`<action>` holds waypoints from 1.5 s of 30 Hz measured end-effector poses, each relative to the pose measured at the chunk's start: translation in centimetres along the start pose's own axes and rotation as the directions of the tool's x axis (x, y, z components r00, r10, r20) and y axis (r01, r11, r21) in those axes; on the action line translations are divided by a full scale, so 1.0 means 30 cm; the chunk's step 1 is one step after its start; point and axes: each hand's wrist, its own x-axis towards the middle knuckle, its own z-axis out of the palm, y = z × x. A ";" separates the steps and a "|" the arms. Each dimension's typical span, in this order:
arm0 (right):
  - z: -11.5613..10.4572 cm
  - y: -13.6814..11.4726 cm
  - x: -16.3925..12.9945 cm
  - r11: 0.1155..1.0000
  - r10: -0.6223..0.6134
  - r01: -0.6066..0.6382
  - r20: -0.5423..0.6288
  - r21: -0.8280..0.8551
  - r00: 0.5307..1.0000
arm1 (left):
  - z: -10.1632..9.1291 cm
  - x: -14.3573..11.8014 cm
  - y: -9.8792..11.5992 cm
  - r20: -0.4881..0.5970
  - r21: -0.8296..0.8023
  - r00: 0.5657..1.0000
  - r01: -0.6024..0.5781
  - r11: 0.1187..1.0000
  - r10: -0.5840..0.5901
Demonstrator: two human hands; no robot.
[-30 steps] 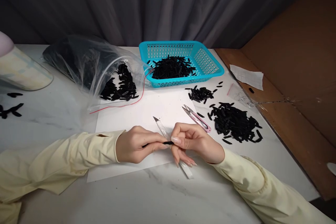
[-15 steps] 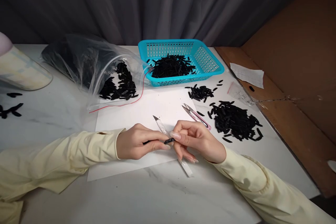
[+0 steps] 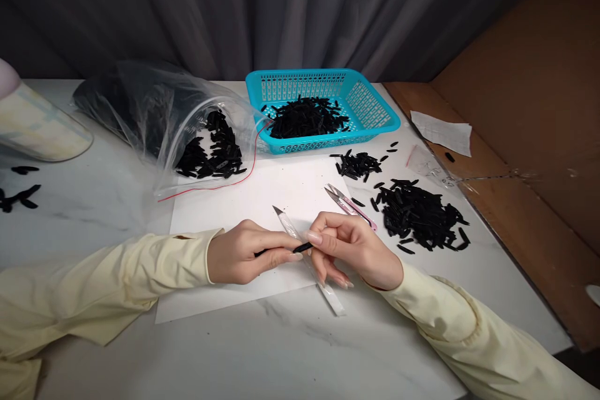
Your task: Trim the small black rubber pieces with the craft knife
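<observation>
Basket [image 3: 375, 114]: turquoise; loose pieces [image 3: 422, 215]: black; snips [image 3: 350, 205]: pink handles; paper sheet [image 3: 262, 200]: white; sleeves [image 3: 140, 269]: pale yellow; tabletop [image 3: 300, 350]: white marble, grey veins.

Your left hand [image 3: 241, 259] hides most of the thin black piece [image 3: 302, 248]; only its tip shows. At the frame's left edge, a pale container [image 3: 37, 128] is cut off. The black bits in the bag [image 3: 140, 109] blur together.

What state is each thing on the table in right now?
Left hand: closed on one end of the small black piece.
Right hand: pinching the black piece's other end.
Craft knife: lying on the white paper sheet, blade bare.
Pink thread snips: lying unheld.
Plastic bag: open, on its side, black pieces inside.
Turquoise basket: upright, partly filled.
Loose pile: heaped on the table.
</observation>
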 end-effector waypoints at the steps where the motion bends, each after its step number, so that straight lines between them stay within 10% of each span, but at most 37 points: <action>1: 0.001 0.000 0.000 1.000 -0.013 0.013 -0.006 -0.001 1.000 | 0.000 -0.001 -0.001 0.006 0.002 1.000 0.016 1.000 -0.016; 20: -0.001 0.014 -0.002 0.985 -0.170 0.170 0.016 -0.003 0.985 | 0.030 -0.004 0.003 -0.240 0.304 0.960 -0.068 0.950 0.145; 45: 0.004 0.004 0.017 0.982 -0.054 0.047 0.034 0.182 0.998 | 0.031 -0.028 -0.028 -0.090 0.581 0.945 -0.206 0.787 0.314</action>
